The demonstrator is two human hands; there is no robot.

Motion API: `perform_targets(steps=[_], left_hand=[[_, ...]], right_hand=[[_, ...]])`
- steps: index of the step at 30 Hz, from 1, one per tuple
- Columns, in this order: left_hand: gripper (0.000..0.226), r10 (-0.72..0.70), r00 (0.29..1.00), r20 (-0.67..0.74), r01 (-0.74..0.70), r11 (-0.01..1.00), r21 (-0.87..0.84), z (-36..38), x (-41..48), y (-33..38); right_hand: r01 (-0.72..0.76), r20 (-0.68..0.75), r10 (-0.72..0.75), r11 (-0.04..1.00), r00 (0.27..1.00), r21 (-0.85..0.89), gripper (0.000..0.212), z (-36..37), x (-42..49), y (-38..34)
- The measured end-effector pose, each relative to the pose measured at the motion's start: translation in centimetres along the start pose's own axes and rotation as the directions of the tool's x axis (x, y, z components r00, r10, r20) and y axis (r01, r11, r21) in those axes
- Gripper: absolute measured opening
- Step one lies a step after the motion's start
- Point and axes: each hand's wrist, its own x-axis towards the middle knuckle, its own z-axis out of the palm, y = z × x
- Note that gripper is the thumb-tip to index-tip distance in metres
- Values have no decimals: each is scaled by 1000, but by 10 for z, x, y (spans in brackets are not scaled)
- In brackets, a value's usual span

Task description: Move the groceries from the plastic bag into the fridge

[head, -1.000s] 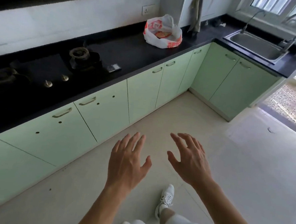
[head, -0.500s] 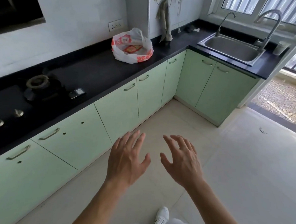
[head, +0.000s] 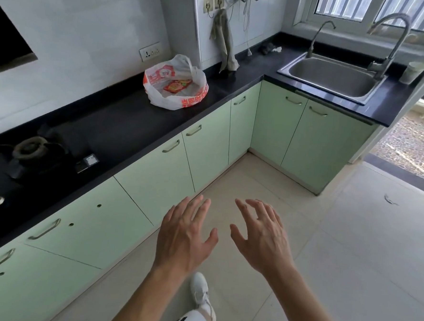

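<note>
- L hand (head: 185, 240), lower centre: fingers spread, relaxed, holding nothing, palm down over floor.
- R hand (head: 263, 238) just beside it: fingers splayed, slightly bent, empty.
- Plastic bag (head: 176, 83), upper centre on black counter (head: 123, 130), mouth agape, red packet (head: 177, 85) inside; well apart from hands.

Bench (head: 123, 130): black top, L-shaped. Left end: gas hob (head: 32, 154), with a small square object (head: 88, 161) just beside it toward the front edge. Mid-run, near the wall: white-and-orange plastic bag (head: 175, 101), mouth open, red packet (head: 177, 85) lying inside. Inner corner: dark clump (head: 267, 48) touching a white scrap (head: 277, 49). Right leg: steel sink (head: 335, 79) set into the top; pale cup (head: 413, 72) standing upright just past its right rim.
</note>
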Motion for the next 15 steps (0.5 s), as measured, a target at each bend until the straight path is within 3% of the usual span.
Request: perform_targets(steps=[15], left_hand=[[67,-1,1000,-19,1,1000,-8,14,200,-53]], right_hand=[[2,6,-2,999,1000,-49,64,10,201,17]])
